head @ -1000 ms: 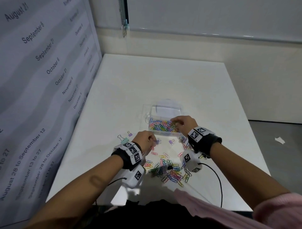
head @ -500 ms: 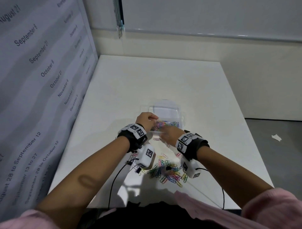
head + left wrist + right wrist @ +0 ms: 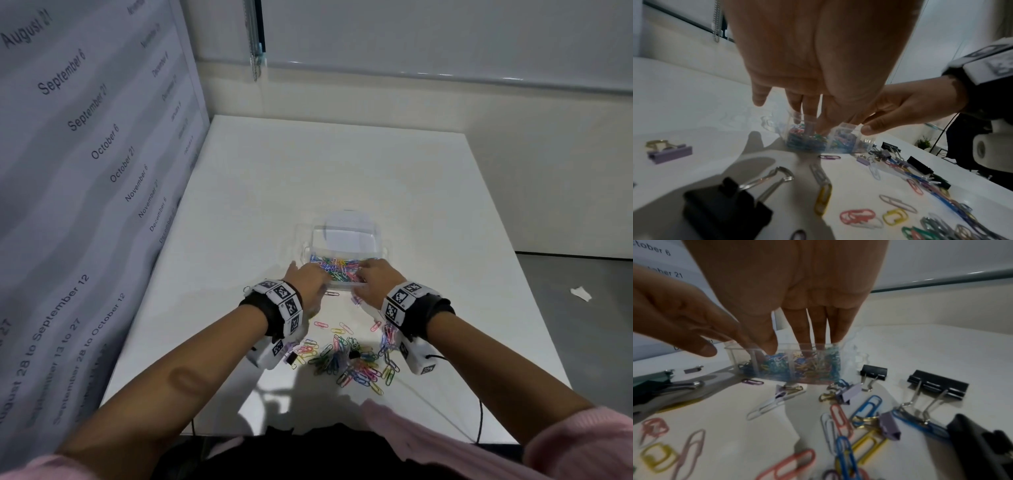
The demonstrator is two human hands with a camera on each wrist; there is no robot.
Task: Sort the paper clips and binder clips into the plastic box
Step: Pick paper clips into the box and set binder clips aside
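Observation:
A clear plastic box [image 3: 346, 240] stands mid-table, and its near compartment holds many coloured paper clips [image 3: 337, 269]. My left hand [image 3: 317, 275] and right hand [image 3: 364, 277] hover side by side over that near compartment. In the left wrist view the left hand [image 3: 809, 120] dips straight fingers into the box [image 3: 846, 138]. In the right wrist view the right hand [image 3: 797, 345] does the same with straight fingers in the box [image 3: 740, 356]. I see no clip pinched in either hand. A loose pile of paper clips [image 3: 352, 359] lies nearer me.
Black binder clips [image 3: 937, 386] and small purple binder clips [image 3: 849, 393] lie in front of the box on the right. A large black binder clip [image 3: 725, 211] and a purple binder clip [image 3: 670, 152] lie on the left. A calendar panel [image 3: 85, 171] walls the table's left side.
The left hand rose from the loose clips to the box. The right hand dipped to the table in front of the box, then returned over it. Both hands now meet over the near compartment.

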